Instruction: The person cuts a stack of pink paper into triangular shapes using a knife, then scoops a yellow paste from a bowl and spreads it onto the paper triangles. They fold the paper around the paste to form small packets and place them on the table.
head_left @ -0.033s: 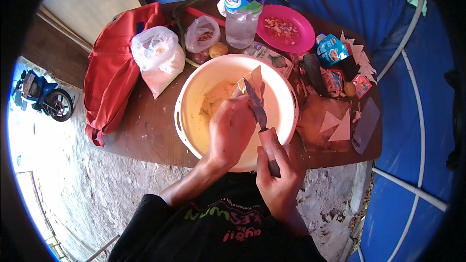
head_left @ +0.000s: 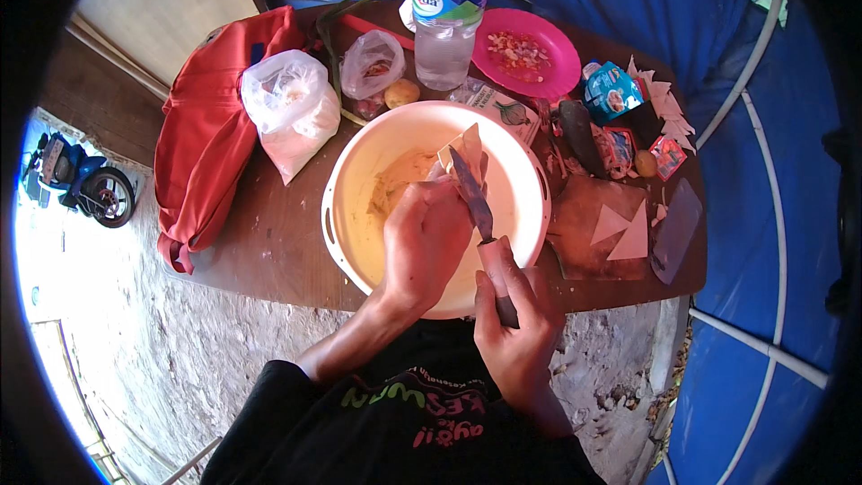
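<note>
Over the cream plastic basin (head_left: 339, 262), my left hand (head_left: 427, 235) is closed on a thin tan triangular piece (head_left: 465, 140), whose pointed corner sticks up past the fingers. My right hand (head_left: 516, 314) grips the pale handle of a knife (head_left: 473, 190). Its dark blade slants up to the left, with the tip against the face of the triangular piece. Soft yellowish paste (head_left: 395, 181) lies in the left part of the basin, partly hidden behind my left hand. The left fingertips are mostly out of sight.
Right of the basin, pale triangles (head_left: 628, 235) lie on a brown board (head_left: 575, 256) beside a translucent lid (head_left: 677, 233). Behind stand a large water bottle (head_left: 446, 54) and a pink plate (head_left: 564, 63) of chopped pieces. A bag of white powder (head_left: 296, 130) and red cloth bag (head_left: 208, 139) lie left.
</note>
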Motion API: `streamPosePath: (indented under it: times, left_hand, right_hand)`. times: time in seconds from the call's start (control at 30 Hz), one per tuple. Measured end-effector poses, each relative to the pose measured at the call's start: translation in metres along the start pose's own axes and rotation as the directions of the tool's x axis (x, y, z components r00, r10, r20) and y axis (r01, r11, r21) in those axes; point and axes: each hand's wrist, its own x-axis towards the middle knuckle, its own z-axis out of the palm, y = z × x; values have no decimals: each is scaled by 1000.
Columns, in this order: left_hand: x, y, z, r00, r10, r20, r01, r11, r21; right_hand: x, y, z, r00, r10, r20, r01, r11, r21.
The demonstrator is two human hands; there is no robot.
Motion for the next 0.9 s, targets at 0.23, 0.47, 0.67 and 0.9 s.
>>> streamPosePath:
  times: [0.23, 0.47, 0.67, 0.9]
  left_hand:
    - [2, 2, -2, 999, 33, 27, -31, 998, -62]
    - [13, 4, -5, 999, 38, 30, -32, 984, -174]
    - [17, 5, -6, 998, 62, 5, -60, 984, -166]
    - [26, 5, -17, 1000, 1, -23, -4, 988, -153]
  right_hand:
    - [-1, 8, -1, 999, -43, -11, 43, 999, -16]
    - [-1, 14, -4, 998, -61, 19, 62, 997, -51]
    - [-4, 14, -16, 999, 2, 52, -3, 1000, 17]
    - [-3, 20, -36, 988, 78, 131, -89, 993, 81]
